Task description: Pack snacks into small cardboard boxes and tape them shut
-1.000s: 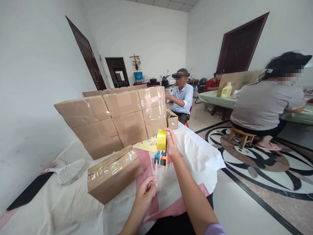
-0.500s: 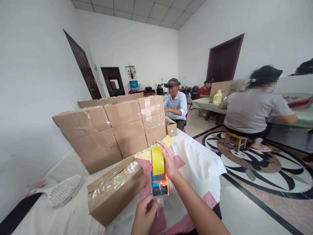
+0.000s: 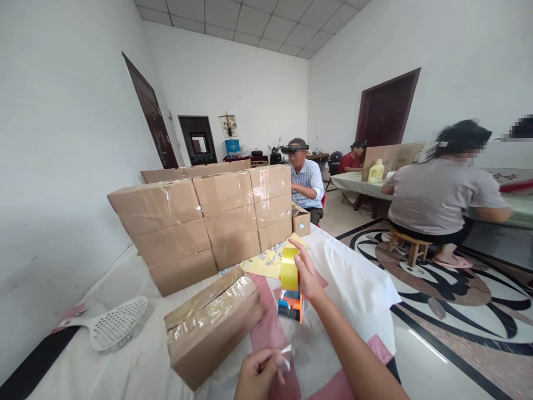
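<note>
My right hand (image 3: 310, 275) is wrapped around the side of a tape dispenser (image 3: 290, 303), which has an orange and blue body, a dark roller and a yellow-looking roll of tape. Lower down, my left hand (image 3: 259, 373) pinches a short piece of clear tape (image 3: 286, 358) between thumb and fingers. A gap shows between that piece and the dispenser. To the left of both hands lies a closed cardboard box (image 3: 216, 330), with shiny tape along its top seam.
Stacked cardboard boxes (image 3: 200, 222) form a wall at the back. A yellow sheet (image 3: 266, 261) with small stickers lies before them. A white perforated scoop (image 3: 119, 322) rests at left. Across the table sits a person (image 3: 308, 183); another person (image 3: 445, 189) sits on a stool at right.
The tape dispenser has moved up and away from my left hand, held by my right hand. The clear piece of tape now stands apart in my left fingers. The view has shifted slightly.
</note>
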`<state>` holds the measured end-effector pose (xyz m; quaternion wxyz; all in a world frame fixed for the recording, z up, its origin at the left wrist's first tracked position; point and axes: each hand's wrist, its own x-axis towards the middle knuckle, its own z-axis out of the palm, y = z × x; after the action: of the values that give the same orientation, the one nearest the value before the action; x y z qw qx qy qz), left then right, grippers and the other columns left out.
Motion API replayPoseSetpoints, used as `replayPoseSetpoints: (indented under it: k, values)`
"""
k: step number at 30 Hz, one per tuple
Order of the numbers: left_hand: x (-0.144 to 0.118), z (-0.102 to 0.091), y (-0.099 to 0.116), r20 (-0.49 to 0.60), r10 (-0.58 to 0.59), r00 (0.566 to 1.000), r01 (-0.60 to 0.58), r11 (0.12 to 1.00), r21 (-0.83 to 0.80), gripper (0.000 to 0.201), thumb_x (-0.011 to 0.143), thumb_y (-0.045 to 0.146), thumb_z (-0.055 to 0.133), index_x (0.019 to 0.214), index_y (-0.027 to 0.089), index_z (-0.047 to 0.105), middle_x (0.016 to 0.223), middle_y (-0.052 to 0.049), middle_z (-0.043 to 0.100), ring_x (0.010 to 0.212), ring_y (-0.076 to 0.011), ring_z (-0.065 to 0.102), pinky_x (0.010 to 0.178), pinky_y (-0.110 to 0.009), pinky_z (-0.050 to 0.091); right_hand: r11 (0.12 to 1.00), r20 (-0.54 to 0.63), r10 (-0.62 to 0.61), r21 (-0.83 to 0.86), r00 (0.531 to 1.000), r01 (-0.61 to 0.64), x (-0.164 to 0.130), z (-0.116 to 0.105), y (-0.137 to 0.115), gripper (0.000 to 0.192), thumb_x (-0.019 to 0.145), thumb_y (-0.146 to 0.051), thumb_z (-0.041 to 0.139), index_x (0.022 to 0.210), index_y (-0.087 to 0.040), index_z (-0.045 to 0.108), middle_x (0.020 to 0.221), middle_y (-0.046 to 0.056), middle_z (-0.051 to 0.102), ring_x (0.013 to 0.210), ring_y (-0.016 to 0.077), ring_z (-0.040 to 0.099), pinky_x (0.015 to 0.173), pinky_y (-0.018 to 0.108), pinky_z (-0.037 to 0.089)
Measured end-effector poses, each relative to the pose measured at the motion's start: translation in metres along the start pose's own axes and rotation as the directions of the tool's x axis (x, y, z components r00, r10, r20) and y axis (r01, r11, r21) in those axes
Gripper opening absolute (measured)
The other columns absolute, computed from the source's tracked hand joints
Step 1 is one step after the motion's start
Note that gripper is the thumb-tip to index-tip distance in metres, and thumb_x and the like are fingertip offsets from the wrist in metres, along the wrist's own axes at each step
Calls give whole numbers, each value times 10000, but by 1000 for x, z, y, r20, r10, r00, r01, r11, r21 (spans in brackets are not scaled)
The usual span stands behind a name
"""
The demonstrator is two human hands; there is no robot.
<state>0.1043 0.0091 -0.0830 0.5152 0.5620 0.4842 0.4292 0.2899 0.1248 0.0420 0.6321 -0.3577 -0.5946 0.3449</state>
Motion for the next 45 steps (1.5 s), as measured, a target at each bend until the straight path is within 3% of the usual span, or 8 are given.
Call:
replayPoseSetpoints:
  k: [4,8,19,24,29,35,39,45]
  values:
    - [3,5,-5,-96,-65,993,52,989,-138,774,626,872,685,921,159,741,482,-43,626,496,-183,533,555,-283,411,987,13,-94,-128,995,95,5,-8,5,581,980,-623,469,1429,-267,563,1448,97,567,1481,308,371,1234,499,284]
    - [1,3,4,-101,-90,991,77,989,-129,701,638,877,666,746,186,620,481,-42,613,410,-120,403,435,-235,263,980,23,-126,-151,992,128,7,-12,9,564,995,-575,463,1455,-259,540,1451,101,565,1476,311,377,1207,497,325]
    - [-29,-24,80,0,-178,984,176,977,-119,574,738,717,712,684,218,432,433,74,429,415,-52,219,434,-206,135,964,41,-248,-94,968,251,-2,-19,-13,497,1004,-489,487,1448,-273,540,1485,94,540,1395,322,471,1188,498,345]
    - [-29,-14,82,-6,-163,987,163,986,35,508,811,665,650,686,220,440,470,66,447,427,-70,270,451,-221,191,985,-112,-152,68,982,160,-3,-12,-21,498,993,-570,434,1381,-281,554,1413,89,567,1360,329,483,1182,536,343]
    - [-21,-6,72,-53,3,999,6,986,167,445,910,566,578,670,219,436,552,46,459,545,-114,425,567,-240,351,970,-177,-4,238,984,47,-9,0,-30,481,902,-557,546,1297,-282,553,1208,87,628,1098,308,619,922,455,525]
    - [-15,-7,50,-191,184,964,-125,951,284,250,961,427,510,882,204,591,843,-33,642,809,-189,611,762,-293,476,809,138,182,541,974,-228,-25,29,-38,464,788,-397,663,1229,-304,554,1001,25,674,833,244,690,692,366,563]
    - [-21,-15,41,-231,395,889,-286,873,394,354,898,344,537,1205,193,628,1328,-137,609,1255,-278,573,1053,-391,451,567,511,185,642,839,-516,-37,50,-35,486,786,-365,654,1247,-290,516,844,-3,690,693,236,714,623,368,581]
    - [-36,-30,41,-320,313,894,-166,896,412,124,791,360,617,790,237,625,771,-36,688,743,-220,638,725,-308,503,385,591,204,684,780,-619,-43,59,-32,425,803,-345,622,1199,-257,494,765,-4,708,635,244,716,633,407,602]
